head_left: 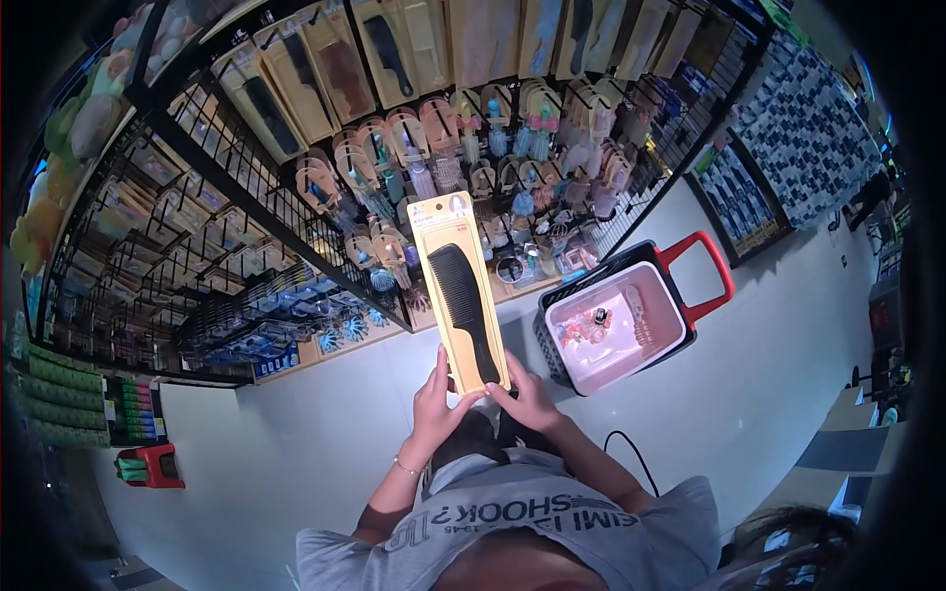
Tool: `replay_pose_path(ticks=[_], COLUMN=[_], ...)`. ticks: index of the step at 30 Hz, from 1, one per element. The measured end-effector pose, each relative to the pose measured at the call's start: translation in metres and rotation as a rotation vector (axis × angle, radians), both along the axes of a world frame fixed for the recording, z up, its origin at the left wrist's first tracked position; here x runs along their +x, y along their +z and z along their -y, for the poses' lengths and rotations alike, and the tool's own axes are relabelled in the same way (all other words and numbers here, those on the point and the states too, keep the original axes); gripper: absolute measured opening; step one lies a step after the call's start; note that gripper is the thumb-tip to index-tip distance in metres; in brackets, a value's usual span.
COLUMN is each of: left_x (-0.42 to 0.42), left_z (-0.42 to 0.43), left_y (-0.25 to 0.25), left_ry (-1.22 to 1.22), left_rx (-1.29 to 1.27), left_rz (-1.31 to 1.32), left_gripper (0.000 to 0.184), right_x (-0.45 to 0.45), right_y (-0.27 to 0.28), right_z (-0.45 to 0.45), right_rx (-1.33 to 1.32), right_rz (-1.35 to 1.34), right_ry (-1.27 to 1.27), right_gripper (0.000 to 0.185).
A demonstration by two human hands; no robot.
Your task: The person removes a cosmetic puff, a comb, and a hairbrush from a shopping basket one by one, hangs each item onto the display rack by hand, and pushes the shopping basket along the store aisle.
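Note:
A black comb (461,305) in a long tan package (448,229) is held up in front of me, its hang-hole end pointing away. My left hand (434,402) grips the lower left edge of the package, thumb toward the front. On the lower right edge, my right hand (525,396) closes round the same package, its thumb near the bottom. Both hands are closed on it, with most fingers hidden behind. Beyond the package hang several brushes (419,177) on hooks, and more packaged combs (384,54) hang in the row above.
A pink-lined basket (616,369) with a red handle (724,276) stands on the floor at right, holding small items. Black wire racks (236,187) of goods line the front and left. A red stool (163,465) carrying green items is at far left.

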State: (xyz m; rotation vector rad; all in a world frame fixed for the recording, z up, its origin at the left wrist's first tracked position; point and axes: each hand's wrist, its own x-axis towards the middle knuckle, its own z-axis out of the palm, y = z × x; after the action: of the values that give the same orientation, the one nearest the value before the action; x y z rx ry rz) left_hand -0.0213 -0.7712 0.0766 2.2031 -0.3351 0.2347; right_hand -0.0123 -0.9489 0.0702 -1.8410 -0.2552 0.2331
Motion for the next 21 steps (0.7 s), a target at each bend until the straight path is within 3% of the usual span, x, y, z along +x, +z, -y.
replay_pose_path(ticks=[1,7,21], left_x=[0.006,0.042,0.057], left_z=[0.007,0.054,0.106], left_y=[0.002,0.024,0.039], left_ry=[0.006,-0.062,0.121], left_rx=[0.003,0.125,0.189], left_rz=[-0.012,0.067,0.046], left_gripper=[0.091,0.088,0.086], right_x=[0.007,0.048,0.097], right_y=[0.012,0.029,0.032], right_z=[0.011,0.077,0.121], right_rx=[0.005,-0.312,-0.156], right_rz=[-0.077,0.115,0.269], right_ry=[0.036,0.222,0.294], right_gripper=[0.062,0.07,0.064])
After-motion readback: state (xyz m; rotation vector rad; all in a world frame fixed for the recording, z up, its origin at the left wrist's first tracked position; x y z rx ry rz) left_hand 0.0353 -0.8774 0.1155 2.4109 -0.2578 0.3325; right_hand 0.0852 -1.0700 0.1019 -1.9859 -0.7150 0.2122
